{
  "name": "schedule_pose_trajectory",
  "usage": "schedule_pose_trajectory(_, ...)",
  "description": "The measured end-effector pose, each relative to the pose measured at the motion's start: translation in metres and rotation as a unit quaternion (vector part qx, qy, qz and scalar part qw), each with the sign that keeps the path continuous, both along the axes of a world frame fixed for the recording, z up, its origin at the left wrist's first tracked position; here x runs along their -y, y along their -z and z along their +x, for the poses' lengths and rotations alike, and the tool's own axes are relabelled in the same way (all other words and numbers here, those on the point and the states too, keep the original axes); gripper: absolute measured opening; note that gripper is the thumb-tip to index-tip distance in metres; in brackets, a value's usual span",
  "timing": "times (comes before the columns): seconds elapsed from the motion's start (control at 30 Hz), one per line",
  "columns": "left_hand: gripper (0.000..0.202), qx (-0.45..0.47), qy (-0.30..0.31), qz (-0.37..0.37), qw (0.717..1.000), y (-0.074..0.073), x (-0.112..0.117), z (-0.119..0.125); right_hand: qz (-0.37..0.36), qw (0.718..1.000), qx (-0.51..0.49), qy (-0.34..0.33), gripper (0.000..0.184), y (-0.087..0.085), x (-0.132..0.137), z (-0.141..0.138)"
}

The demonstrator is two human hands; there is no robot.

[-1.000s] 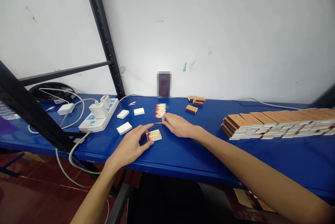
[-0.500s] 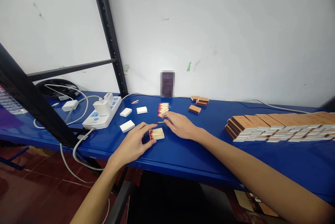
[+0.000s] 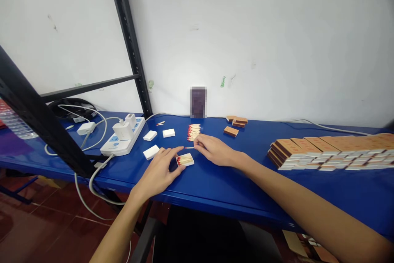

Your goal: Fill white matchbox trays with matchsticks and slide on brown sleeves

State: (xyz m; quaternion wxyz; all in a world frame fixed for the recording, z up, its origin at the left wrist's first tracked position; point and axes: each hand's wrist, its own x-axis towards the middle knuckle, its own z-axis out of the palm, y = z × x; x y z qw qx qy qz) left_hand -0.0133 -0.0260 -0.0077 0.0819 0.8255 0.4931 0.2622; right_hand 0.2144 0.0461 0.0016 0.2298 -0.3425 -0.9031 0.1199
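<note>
My left hand curves, fingers spread, around the left end of a small white rectangular tray of red-tipped wooden matches; just beyond it, my right hand pinches a single red-tipped wooden match, head pointing left.

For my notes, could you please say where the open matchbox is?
In the head view, the open matchbox sits just left of centre, beside the left hand, with the match pile beyond it.

The desk looks like smooth, glossy painted metal. The matches at mid-frame look like bare wood. The power strip at left looks like smooth plastic.
</note>
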Motion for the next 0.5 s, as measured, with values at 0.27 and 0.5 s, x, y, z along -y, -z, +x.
schedule_pose_trajectory(0.27, 0.048, -0.001, 0.002, -0.007, 1.0, 0.0, 0.002, 0.0, -0.042, 0.998, -0.047, 0.021, 0.017, 0.008, -0.003, -0.009)
schedule_pose_trajectory(0.5, 0.047, 0.002, 0.021, -0.018, 1.0, -0.002, 0.003, 0.001, -0.004, 0.99, 0.039, 0.133, 0.012, 0.014, -0.026, 0.0)
